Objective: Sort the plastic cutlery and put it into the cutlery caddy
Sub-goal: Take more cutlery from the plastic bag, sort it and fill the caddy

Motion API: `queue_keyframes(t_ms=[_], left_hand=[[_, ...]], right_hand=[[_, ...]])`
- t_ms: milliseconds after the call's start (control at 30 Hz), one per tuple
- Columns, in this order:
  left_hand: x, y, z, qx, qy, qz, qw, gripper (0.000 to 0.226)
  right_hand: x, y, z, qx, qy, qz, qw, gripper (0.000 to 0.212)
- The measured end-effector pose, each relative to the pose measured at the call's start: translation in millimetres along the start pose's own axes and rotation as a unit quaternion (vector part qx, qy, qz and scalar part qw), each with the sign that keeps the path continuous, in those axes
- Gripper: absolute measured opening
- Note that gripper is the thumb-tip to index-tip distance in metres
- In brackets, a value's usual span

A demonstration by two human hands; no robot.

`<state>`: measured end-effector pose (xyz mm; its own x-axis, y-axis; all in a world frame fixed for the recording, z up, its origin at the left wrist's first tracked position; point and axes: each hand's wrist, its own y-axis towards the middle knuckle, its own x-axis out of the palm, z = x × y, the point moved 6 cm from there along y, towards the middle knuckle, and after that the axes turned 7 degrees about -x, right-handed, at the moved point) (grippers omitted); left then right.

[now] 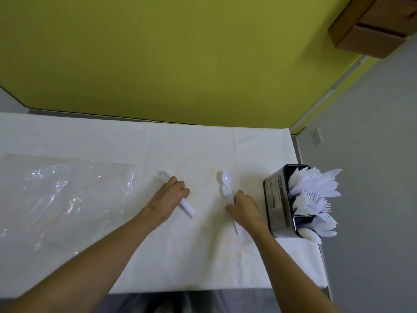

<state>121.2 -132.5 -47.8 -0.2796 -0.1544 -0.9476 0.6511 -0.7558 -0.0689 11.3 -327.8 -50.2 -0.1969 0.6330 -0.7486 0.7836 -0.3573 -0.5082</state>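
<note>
My left hand (168,196) grips a white plastic knife (188,208) around its middle; the knife lies slanted on the white tablecloth, one end showing past my fingers and the other by my wrist. My right hand (244,206) pinches the handles of two white plastic spoons (226,181), whose bowls point away from me. The metal cutlery caddy (276,199) stands at the table's right edge, just right of my right hand. Its compartments hold several white knives, forks (316,199) and spoons.
A clear plastic bag (65,195) lies flat on the left part of the table. The tablecloth (203,256) shows faint orange stains in the middle. A yellow wall rises behind the table, and grey floor lies to the right.
</note>
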Motion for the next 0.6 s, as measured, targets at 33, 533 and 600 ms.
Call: queue_keyframes(t_ms=[33,533,600], left_hand=[[1.9,-2.7,6.1,0.023,-0.013,-0.007,1.000,0.042],[25.0,-25.3,15.1,-0.479,-0.240,0.002,0.844,0.054],[26.4,-18.8,21.7,-0.435,-0.231,-0.020,0.870,0.032]], right_hand=[[1.1,-1.6,-1.2,0.003,0.000,-0.010,1.000,0.021],[13.3,-13.6,-2.8,0.037,-0.005,0.015,0.999,0.027],[17.6,-20.8,-1.6,0.032,-0.005,0.005,0.999,0.019]])
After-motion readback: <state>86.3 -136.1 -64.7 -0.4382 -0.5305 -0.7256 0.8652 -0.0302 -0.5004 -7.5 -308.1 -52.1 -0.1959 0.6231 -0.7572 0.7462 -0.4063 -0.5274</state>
